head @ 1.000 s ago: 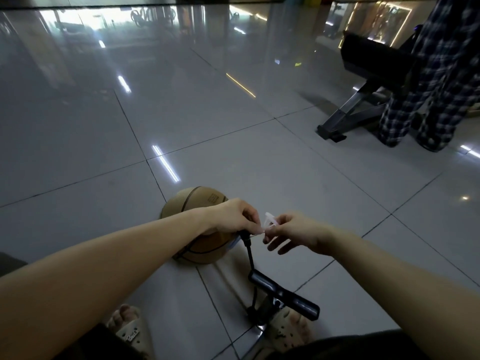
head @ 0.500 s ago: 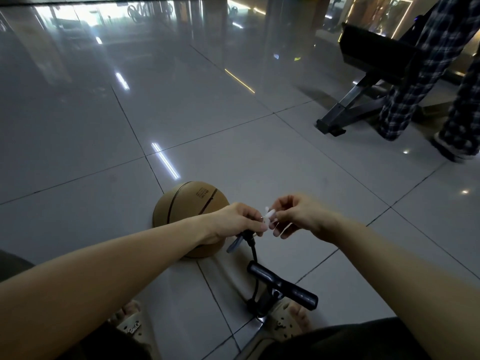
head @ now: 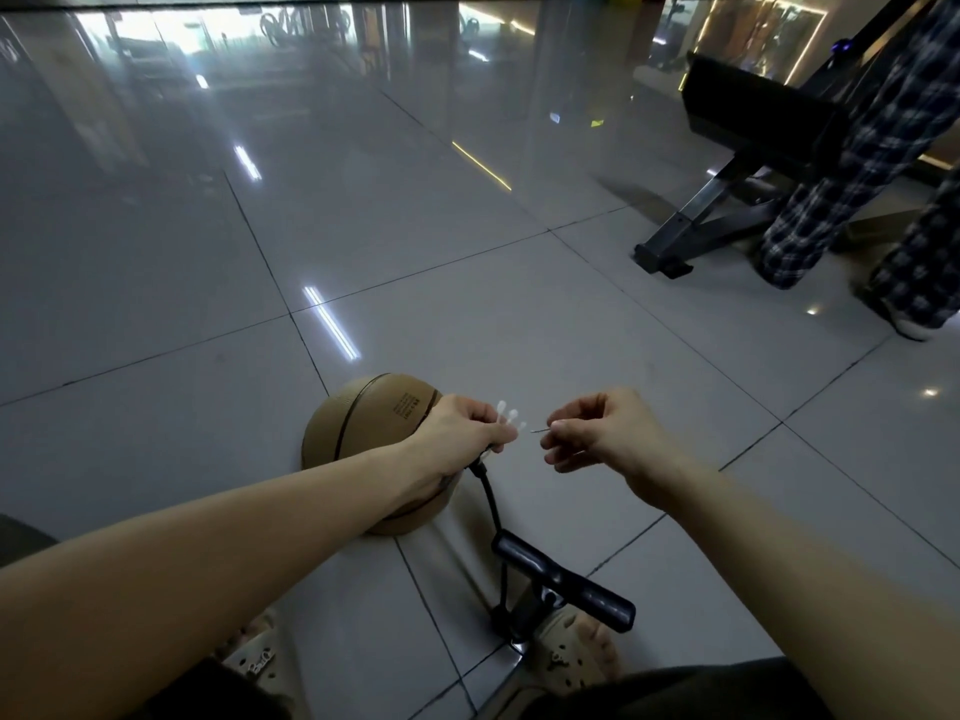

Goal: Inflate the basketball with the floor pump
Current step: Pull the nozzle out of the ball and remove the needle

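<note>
Since a second ago my right hand (head: 608,433) has drawn away from my left hand (head: 467,433), taking the needle (head: 540,431) with it; the two were touching then. My right finger and thumb pinch the needle, its tip pointing back towards the left. My left hand grips the end of the hose (head: 491,498), with the white nozzles (head: 506,414) sticking up from the fist, so I judge the needle goes onto the hose next. The ball (head: 363,423) rests on the floor (head: 467,304) just behind my left hand, within reach. The pump (head: 563,582) stands by my right foot, ready for later.
</note>
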The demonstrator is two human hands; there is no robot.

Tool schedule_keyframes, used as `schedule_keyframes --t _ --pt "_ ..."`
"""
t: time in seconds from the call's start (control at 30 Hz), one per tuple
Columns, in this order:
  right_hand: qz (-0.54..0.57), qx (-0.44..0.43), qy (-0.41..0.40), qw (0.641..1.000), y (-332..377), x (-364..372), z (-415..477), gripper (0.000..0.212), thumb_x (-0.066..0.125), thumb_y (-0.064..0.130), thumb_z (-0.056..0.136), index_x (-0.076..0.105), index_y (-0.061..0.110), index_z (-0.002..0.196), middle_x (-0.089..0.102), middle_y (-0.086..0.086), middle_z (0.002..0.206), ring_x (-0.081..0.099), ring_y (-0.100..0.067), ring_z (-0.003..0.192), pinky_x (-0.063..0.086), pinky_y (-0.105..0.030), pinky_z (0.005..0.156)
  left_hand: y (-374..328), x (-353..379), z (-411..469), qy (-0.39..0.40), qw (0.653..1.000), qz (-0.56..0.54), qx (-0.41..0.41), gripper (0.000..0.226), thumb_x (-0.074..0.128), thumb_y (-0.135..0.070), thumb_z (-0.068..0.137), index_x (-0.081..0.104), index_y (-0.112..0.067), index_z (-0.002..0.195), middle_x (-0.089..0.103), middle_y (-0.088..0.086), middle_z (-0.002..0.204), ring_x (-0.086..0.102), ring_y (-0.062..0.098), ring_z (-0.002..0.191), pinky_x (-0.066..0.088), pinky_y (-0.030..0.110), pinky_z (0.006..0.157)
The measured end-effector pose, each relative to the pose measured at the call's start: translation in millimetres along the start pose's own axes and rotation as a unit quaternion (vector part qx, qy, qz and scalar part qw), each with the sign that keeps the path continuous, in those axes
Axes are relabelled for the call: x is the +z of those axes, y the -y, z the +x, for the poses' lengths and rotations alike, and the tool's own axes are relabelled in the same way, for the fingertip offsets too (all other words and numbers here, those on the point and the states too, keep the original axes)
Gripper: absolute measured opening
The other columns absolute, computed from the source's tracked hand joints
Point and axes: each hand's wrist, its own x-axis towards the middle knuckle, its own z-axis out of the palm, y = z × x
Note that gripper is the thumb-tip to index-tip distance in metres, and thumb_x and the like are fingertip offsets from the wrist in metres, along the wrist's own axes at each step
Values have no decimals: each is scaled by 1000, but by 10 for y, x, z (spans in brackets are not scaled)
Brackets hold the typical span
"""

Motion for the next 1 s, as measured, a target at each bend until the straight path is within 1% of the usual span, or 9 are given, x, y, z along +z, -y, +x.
schedule_keyframes --t 0.07,0.13,0.23,0.4,0.5,0.63,0.77,0.87,1.0 --pt "-20 -21 -18 999 -11 32 12 7 64 -1 93 65 -7 98 74 -23 84 74 -35 72 62 -38 64 2 22 -11 -4 1000 -7 16 23 77 -18 89 69 -13 68 59 -9 52 47 10 53 41 21 56" --pt "-41 -38 -36 998 -29 54 37 6 65 0 93 65 -5 94 75 -18 79 75 -33 69 62 -41 65 -2 32 -13 -11 999 -10 30 22 78 -20 89 70 -14 69 62 -9 54 50 10 55 44 25 61" --pt "-80 -54 -47 994 -32 85 56 6 65 3 94 66 -3 92 75 -14 77 75 -28 65 62 -37 61 -11 23 -21 -15 999 0 44 22 76 -25 91 72 -15 72 63 -8 57 53 11 58 47 27 63" --pt "-113 -80 -57 989 -12 114 44 6 64 4 94 68 0 91 75 -11 79 74 -23 64 62 -34 59 -49 35 -39 -16 998 1 58 20 76 -21 90 73 -9 74 63 4 66 50 10 57 44 21 59" --pt "-115 -86 -59 988 -5 107 40 6 65 4 94 68 1 90 76 -10 78 74 -23 63 62 -35 60 -52 35 -44 -25 998 4 58 19 76 -19 90 73 -5 77 64 2 65 50 10 56 43 16 55" --pt "-113 -90 -60 988 19 100 33 7 65 4 94 69 1 89 76 -10 78 74 -23 64 62 -35 60 -46 37 -48 -25 998 -5 60 18 76 -19 90 74 -6 77 65 5 68 51 10 57 43 15 55" --pt "-138 -92 -65 984 21 134 27 7 64 4 94 69 3 89 75 -10 78 73 -21 62 62 -37 60 -65 59 -53 -24 998 5 64 17 76 -19 89 73 -13 74 66 4 68 50 7 55 42 14 54" --pt "-190 -111 -70 973 10 161 27 12 64 6 94 69 10 84 74 -4 75 72 -16 59 62 -39 62 -64 84 -54 -23 998 12 65 21 76 -19 90 71 -17 69 62 -1 63 49 7 55 42 16 55" --pt "-206 -122 -84 967 33 143 33 15 64 7 94 70 12 81 74 -1 74 72 -13 58 63 -41 64 -59 81 -41 -36 998 8 59 23 75 -18 90 70 -15 68 59 -7 58 48 5 53 42 14 56"
